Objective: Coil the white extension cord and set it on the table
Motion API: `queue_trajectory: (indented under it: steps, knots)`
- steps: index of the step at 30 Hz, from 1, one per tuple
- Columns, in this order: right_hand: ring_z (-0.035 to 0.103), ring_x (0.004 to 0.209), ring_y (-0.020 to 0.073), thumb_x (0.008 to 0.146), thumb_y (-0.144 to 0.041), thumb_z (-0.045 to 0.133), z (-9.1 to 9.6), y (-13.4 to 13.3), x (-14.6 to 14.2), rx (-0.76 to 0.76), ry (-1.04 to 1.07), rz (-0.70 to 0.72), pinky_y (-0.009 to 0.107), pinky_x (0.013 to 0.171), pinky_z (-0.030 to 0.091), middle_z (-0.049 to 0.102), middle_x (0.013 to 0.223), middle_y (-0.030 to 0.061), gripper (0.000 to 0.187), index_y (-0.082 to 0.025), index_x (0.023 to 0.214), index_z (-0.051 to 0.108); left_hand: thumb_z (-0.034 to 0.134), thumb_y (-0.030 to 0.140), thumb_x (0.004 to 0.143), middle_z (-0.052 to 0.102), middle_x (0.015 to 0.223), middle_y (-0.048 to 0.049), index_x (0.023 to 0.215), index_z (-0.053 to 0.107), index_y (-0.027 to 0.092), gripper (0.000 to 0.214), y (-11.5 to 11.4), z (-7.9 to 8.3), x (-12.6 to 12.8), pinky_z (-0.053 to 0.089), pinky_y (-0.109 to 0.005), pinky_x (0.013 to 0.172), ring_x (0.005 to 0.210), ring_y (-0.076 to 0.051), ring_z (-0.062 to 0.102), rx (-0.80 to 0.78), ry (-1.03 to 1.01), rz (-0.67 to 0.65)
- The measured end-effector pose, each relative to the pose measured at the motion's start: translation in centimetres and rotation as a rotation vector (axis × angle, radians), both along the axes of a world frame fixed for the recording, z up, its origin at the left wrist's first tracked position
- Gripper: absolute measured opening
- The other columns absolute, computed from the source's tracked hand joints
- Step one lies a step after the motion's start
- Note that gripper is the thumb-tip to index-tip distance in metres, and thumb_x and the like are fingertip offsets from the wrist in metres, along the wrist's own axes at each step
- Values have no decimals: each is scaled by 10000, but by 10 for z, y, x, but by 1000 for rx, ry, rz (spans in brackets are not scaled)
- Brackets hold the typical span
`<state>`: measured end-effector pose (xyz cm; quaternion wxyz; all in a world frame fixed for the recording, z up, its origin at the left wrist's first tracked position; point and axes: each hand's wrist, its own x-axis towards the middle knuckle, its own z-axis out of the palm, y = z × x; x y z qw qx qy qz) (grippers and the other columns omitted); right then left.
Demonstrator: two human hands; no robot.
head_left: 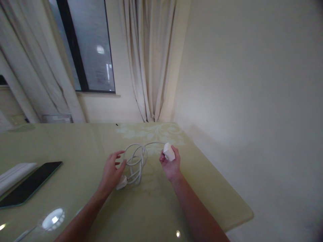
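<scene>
A looped white cable [145,158] lies in a loose tangle on the table between my hands. My right hand [173,165] is closed around a white boxy cable end [169,152], held above the tabletop; its exact kind is not clear. From this piece the cable runs left into the loops. At the left edge of the coil is my left hand [113,169], with thumb and fingers apart around the cable's outer loop. Whether its fingertips touch the cable I cannot tell. Another white cable end [122,182] rests below that hand, partly hidden by it.
The glossy pale-green table [214,201] meets a plain wall on the right. A black flat panel [30,185] and a long white object [15,174] lie at the left. A small dark bit [116,124] sits near the far edge. Curtains [151,60] hang behind.
</scene>
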<state>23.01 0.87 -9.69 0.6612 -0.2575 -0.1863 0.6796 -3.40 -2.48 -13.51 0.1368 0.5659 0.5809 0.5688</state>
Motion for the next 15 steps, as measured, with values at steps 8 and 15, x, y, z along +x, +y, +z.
queue_trajectory:
  steps: [8,15]
  knots:
    - [654,604,143,815,-393,757,1,-4,-6,-65,-4,126,244,525,523,709,702,-24,216,-206,887,677,656,522,985,783,1146,-89,1255,701,239,394,-43,1,42,511,-474,1025,1077,-284,718,158,763,-347]
    - [666,596,144,883,-406,720,0,-3,-3,-81,-2,143,241,539,544,730,719,0,216,-196,914,675,687,282,928,754,1155,-92,1193,734,275,270,-39,-24,49,537,-421,908,990,-277,727,29,1017,-401]
